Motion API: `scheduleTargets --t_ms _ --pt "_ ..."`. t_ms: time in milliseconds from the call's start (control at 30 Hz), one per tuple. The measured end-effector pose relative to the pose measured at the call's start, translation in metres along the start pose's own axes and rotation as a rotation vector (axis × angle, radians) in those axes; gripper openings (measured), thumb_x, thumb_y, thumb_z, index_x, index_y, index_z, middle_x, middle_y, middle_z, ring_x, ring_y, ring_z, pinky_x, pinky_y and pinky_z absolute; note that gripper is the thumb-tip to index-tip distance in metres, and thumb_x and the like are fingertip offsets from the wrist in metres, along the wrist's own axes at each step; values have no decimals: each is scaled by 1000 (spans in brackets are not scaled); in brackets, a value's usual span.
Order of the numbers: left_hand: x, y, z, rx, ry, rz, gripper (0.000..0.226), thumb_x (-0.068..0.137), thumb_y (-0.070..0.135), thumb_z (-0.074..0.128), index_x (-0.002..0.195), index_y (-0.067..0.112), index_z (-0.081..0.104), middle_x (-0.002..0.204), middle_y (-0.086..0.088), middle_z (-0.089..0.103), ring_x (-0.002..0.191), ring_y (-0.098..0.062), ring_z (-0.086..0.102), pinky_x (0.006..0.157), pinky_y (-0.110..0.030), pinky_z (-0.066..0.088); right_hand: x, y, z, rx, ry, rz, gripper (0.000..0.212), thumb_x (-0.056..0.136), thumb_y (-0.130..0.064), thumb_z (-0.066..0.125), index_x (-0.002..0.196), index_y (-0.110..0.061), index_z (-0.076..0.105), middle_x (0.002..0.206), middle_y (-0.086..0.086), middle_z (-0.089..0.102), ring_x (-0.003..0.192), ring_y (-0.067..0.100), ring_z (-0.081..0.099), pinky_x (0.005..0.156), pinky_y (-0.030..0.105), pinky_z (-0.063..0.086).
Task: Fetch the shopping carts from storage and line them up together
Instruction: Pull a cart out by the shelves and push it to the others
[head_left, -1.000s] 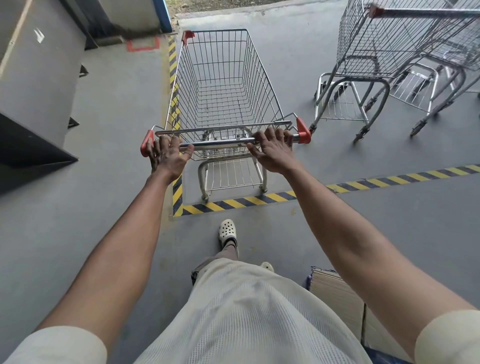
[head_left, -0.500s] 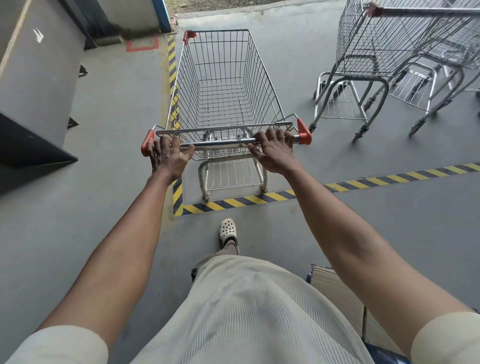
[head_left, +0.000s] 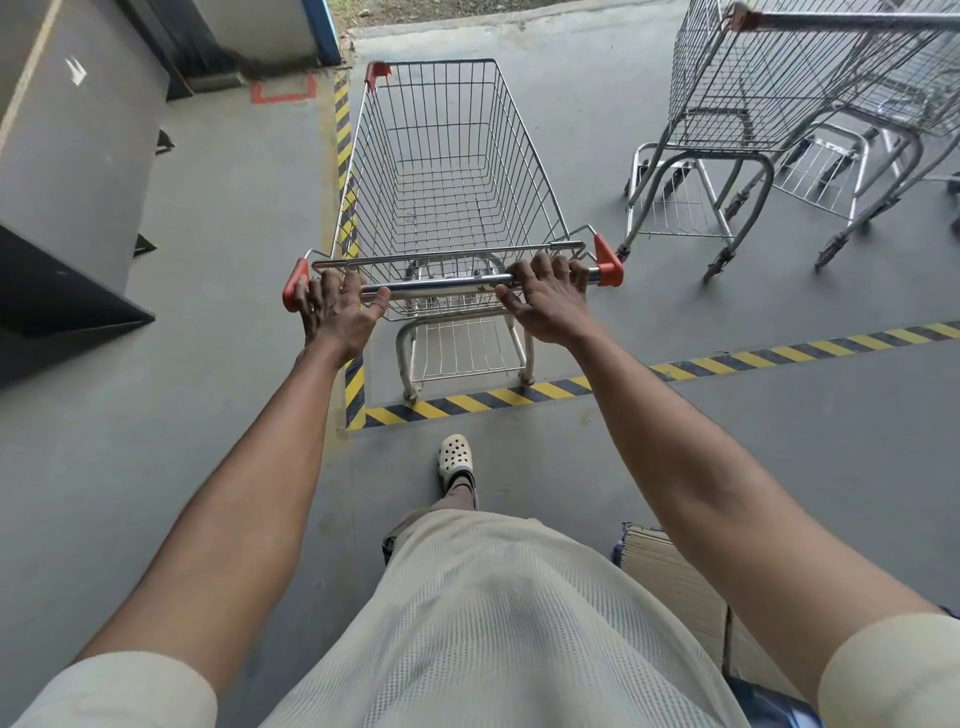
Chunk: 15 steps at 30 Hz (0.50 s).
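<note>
A wire shopping cart (head_left: 447, 171) with red handle ends stands in front of me on the grey floor, its rear wheels at the striped corner marking. My left hand (head_left: 337, 309) grips the left end of its chrome handle bar (head_left: 447, 285). My right hand (head_left: 548, 299) grips the right part of the same bar. Two more wire carts (head_left: 769, 78) stand nested together at the upper right, apart from mine.
Yellow-and-black hazard tape (head_left: 753, 358) marks a bay on the floor. A grey cabinet (head_left: 72, 156) stands at the left. A stack of flat cardboard (head_left: 675, 577) lies by my right leg. My foot in a pale clog (head_left: 456, 457) is behind the cart.
The cart and both hands have barely shifted; the grips on the handle stay the same.
</note>
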<state>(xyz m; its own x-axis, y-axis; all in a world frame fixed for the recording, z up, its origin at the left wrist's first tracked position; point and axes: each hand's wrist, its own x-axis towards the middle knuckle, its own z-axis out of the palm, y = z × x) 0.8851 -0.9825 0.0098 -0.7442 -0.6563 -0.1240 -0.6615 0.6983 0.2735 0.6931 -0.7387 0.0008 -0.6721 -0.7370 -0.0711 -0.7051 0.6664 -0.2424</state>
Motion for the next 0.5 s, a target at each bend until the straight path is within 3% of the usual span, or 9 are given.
scheduleTargets --t_ms 500 --pt "-6 5 -5 -13 -18 -11 45 103 60 32 123 22 46 143 -14 35 143 -32 22 121 -50 -4 -2 1 0 32 -9 -8 46 103 -62 31 136 -33 45 131 4 41 133 24 31 114 47 13"
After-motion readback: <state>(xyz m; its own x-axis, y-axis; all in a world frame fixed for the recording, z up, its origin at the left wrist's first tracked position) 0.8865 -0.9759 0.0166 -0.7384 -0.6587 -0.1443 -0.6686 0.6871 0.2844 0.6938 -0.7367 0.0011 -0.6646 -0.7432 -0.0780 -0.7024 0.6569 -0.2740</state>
